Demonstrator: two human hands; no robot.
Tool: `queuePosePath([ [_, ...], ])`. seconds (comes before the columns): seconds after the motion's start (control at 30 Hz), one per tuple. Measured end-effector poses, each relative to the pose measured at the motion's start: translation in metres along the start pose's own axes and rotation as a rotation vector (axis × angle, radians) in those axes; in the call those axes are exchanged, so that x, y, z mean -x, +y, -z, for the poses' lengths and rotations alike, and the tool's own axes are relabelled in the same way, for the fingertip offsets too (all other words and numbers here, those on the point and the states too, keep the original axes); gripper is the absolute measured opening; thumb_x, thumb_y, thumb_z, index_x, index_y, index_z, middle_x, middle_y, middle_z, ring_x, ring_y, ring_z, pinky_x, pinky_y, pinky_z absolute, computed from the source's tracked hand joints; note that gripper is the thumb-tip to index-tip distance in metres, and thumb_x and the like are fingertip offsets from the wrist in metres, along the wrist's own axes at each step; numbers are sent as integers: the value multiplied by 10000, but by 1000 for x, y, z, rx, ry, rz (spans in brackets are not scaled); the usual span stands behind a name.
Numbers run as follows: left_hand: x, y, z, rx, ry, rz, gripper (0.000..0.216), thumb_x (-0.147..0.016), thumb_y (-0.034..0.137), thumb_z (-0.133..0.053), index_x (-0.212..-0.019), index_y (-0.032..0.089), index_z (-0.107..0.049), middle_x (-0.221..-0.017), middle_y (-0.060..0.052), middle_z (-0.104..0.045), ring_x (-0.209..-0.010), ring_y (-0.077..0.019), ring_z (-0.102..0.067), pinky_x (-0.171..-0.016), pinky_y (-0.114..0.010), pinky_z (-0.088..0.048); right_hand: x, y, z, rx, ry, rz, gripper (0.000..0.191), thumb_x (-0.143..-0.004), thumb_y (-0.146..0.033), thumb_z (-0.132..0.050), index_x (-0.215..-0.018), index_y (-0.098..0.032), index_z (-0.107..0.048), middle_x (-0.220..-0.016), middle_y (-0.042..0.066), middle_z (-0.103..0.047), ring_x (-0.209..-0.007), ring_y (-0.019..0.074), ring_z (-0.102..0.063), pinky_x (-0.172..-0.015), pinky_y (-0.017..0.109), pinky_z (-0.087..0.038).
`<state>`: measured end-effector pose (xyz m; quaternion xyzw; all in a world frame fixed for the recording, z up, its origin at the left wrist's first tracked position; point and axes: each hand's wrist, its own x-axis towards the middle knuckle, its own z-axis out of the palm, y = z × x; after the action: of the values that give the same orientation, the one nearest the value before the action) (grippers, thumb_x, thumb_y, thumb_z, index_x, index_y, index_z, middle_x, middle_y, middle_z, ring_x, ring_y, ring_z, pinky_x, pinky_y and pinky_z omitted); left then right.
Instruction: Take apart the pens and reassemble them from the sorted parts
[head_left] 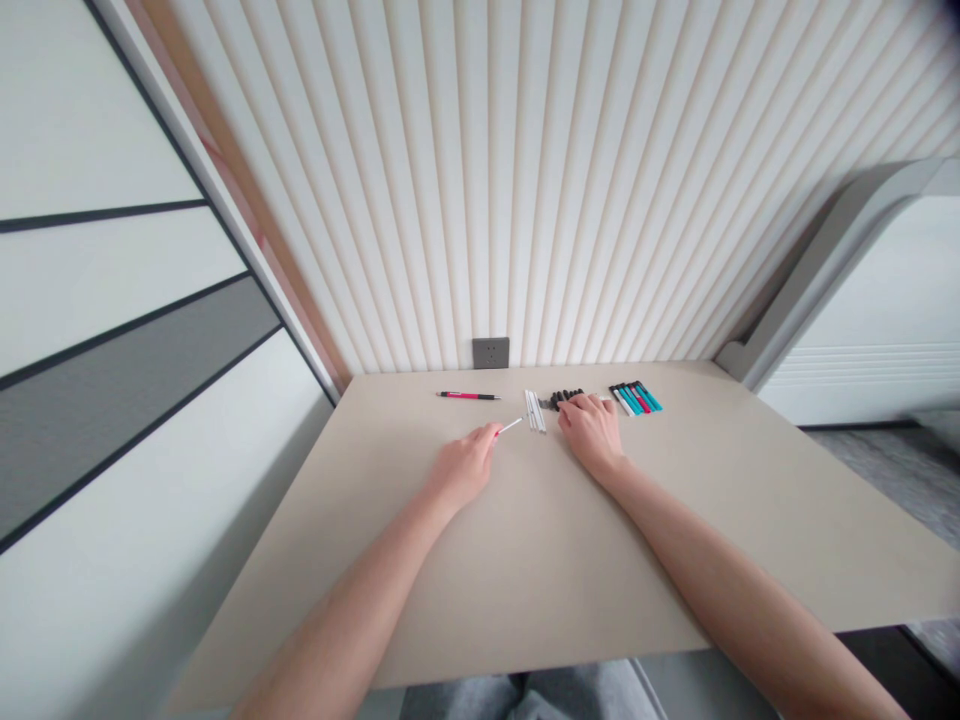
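Note:
My left hand (pixel 466 462) is closed in a pinch on a thin white pen refill (pixel 511 426), with a spot of red by the fingertips. The refill points right, toward a group of similar white refills (pixel 535 410) lying side by side on the table. My right hand (pixel 592 430) rests over a row of small black pen parts (pixel 564 396), its fingers curled down at them. Whether it grips one is hidden. Small grey pieces (pixel 545 404) lie between the refills and the black parts.
A red and black pen (pixel 469 395) lies at the back of the beige table (pixel 525 560). Several blue, red and white pen barrels (pixel 636 398) with black ends lie right of my right hand. Behind stands a ribbed white wall with a dark socket (pixel 490 353).

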<state>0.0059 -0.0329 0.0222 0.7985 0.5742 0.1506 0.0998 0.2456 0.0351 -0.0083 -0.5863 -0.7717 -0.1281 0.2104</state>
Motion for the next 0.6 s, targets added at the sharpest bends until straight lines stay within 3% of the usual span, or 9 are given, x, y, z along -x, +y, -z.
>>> queuePosePath([
  [0.6,0,0,-1,-8,10,2,301,-990,238,-306,-1239,281,-471,-1152,-34,-663,-975,-204,-656,-771,-280,-467,4,-6,4,43,28,31,240,-894,-149,-467,-886,-198,-702,-904,91,-654,-902,223,-497,-770,359,-213],
])
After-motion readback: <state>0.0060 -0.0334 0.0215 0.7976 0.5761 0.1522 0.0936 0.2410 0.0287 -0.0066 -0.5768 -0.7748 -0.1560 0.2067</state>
